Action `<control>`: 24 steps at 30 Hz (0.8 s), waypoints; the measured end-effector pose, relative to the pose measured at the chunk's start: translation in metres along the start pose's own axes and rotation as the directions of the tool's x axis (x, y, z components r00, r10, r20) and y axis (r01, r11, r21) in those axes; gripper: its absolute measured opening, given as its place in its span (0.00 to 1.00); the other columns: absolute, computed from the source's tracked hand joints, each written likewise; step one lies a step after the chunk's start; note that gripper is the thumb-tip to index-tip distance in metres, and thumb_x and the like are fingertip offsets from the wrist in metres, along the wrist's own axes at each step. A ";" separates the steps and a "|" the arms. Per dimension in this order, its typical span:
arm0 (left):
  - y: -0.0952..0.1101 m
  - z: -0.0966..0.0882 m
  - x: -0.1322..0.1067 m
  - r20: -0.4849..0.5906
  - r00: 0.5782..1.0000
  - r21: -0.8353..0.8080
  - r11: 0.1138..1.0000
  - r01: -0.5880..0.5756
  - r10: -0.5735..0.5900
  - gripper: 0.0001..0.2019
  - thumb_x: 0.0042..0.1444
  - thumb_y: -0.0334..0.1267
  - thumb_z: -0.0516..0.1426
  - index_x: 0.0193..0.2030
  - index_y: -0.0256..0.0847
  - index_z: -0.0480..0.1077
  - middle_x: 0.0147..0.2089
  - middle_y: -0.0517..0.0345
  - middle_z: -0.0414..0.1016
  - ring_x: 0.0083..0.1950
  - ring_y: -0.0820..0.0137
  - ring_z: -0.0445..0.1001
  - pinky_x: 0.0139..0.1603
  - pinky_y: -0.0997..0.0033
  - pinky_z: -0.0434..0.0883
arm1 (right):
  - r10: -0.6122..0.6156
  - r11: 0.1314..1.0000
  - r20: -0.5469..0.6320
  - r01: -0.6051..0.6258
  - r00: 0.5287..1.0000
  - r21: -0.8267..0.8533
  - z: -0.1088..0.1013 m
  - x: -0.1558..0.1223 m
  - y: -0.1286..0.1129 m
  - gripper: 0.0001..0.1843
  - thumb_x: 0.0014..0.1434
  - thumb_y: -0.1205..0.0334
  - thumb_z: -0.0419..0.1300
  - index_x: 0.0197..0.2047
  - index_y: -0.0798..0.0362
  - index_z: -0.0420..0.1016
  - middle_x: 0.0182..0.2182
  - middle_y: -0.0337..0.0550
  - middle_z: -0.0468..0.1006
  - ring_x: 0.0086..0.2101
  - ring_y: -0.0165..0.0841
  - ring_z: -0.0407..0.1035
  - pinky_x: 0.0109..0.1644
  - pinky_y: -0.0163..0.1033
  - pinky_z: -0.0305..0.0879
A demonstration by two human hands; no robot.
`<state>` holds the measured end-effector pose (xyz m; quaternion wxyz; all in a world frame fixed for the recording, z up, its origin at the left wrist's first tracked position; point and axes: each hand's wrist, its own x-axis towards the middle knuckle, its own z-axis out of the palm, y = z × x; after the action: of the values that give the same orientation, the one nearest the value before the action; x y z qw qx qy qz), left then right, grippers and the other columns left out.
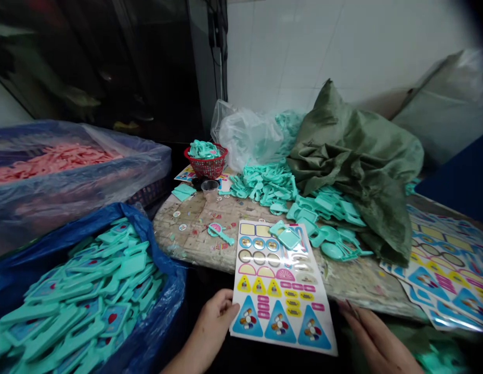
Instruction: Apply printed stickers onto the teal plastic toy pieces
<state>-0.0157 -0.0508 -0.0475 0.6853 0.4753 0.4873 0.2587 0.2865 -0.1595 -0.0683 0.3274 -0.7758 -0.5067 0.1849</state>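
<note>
A white sticker sheet with coloured triangles, circles and labels hangs over the near edge of the worn table. My left hand grips the sheet's lower left edge with curled fingers. My right hand lies just right of the sheet at the table's edge, fingers stretched toward it, holding nothing. A small turquoise plastic piece rests on the sheet's top. A turquoise fan-shaped toy with a sticker on it lies on the table to the left.
A pile of turquoise plastic parts spreads under a green sack and a clear bag. A red basket stands behind. A blue bag of finished turquoise pieces sits left, pink parts behind it. More sticker sheets lie right.
</note>
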 end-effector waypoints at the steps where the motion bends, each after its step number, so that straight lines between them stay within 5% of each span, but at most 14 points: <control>1: -0.001 -0.001 0.001 0.006 1.000 0.003 1.000 -0.002 0.002 0.14 0.50 0.45 0.56 0.39 0.36 0.69 0.36 0.54 0.79 0.38 0.65 0.77 0.39 0.68 0.71 | 0.000 1.000 -0.015 0.000 1.000 0.001 0.000 0.007 -0.006 0.22 0.52 0.48 0.51 0.44 0.49 0.76 0.49 0.46 0.76 0.51 0.43 0.68 0.59 0.49 0.61; 11: 0.001 -0.010 0.002 -0.014 1.000 0.122 0.992 0.026 -0.025 0.13 0.52 0.44 0.55 0.39 0.37 0.69 0.33 0.55 0.78 0.36 0.66 0.76 0.37 0.70 0.69 | -0.048 0.998 0.171 0.054 0.984 -0.029 0.020 0.057 -0.084 0.26 0.57 0.45 0.47 0.47 0.54 0.72 0.45 0.53 0.75 0.46 0.43 0.69 0.51 0.49 0.64; 17: 0.006 -0.010 -0.003 -0.081 0.995 0.270 0.960 0.076 -0.056 0.13 0.51 0.43 0.53 0.39 0.39 0.70 0.35 0.56 0.79 0.32 0.69 0.74 0.25 0.76 0.64 | -0.034 0.998 0.190 0.044 0.981 -0.049 0.020 0.065 -0.079 0.25 0.60 0.47 0.41 0.35 0.52 0.73 0.35 0.48 0.76 0.38 0.39 0.70 0.44 0.43 0.65; 24: 0.000 -0.017 -0.004 -0.067 0.998 0.372 0.927 0.041 -0.018 0.15 0.52 0.47 0.52 0.41 0.40 0.70 0.39 0.53 0.79 0.38 0.66 0.75 0.31 0.74 0.68 | -0.053 0.981 0.113 0.073 0.992 -0.182 0.008 0.088 -0.055 0.22 0.60 0.47 0.44 0.34 0.53 0.72 0.30 0.45 0.75 0.34 0.37 0.69 0.39 0.39 0.65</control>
<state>-0.0330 -0.0475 -0.0474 0.5708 0.5813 0.5557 0.1657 0.2816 -0.0621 -0.0321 0.2315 -0.7755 -0.5629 0.1679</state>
